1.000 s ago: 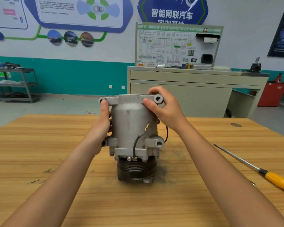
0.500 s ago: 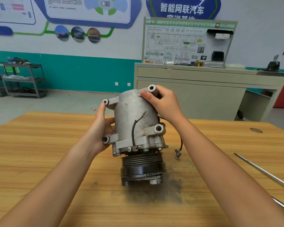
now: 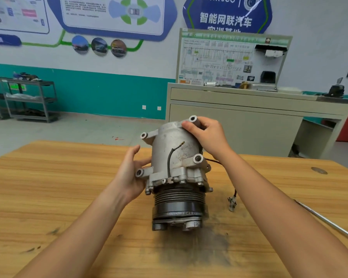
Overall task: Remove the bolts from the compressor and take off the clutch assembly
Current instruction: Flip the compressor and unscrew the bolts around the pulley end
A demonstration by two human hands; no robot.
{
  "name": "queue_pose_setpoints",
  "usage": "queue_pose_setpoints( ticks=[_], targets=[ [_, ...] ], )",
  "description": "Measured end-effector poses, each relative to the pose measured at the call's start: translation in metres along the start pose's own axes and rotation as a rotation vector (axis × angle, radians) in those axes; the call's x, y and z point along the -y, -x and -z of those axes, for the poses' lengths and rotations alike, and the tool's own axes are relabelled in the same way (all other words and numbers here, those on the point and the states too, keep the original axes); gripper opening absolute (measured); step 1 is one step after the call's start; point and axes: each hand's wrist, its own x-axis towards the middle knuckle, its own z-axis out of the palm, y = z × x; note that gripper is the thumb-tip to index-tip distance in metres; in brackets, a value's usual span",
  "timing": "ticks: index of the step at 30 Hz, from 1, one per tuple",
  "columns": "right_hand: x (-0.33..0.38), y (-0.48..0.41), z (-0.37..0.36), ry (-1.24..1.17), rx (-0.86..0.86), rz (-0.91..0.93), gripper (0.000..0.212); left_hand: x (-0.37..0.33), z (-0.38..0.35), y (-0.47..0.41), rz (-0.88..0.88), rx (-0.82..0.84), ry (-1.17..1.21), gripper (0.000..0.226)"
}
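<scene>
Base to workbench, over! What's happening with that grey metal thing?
Left hand, right hand both gripping tilted grey metal compressor. Black ribbed clutch pulley still attached, down on wooden table. Thin steel shaft lies apart, right.

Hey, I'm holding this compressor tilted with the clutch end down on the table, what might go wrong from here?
1. The compressor leans on its clutch pulley, steadied only by your left hand and right hand. It may slip and topple.
2. The dangling wire connector could get pinched underneath.
3. The metal tool shaft lies to the right, so a falling compressor might hit it.
</scene>
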Motion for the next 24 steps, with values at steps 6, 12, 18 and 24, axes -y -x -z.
queue_pose_setpoints(
  ticks=[6,12,18,24],
  targets=[
    [-0.042,0.006,0.012,-0.042,-0.105,-0.188,0.032,0.014,-0.009,-0.022,-0.008,-0.032,-0.099,0.026],
    [-0.073,0.022,0.035,-0.14,-0.15,-0.312,0.035,0.021,-0.008,-0.032,-0.003,0.124,-0.353,0.033],
    [-0.085,0.039,0.054,-0.156,-0.143,-0.389,0.021,0.035,-0.01,-0.025,-0.035,0.196,-0.544,0.055],
    [-0.067,0.072,0.069,0.306,-0.25,-0.059,0.025,0.048,-0.009,-0.021,-0.227,0.182,-0.756,0.065]
  ],
)
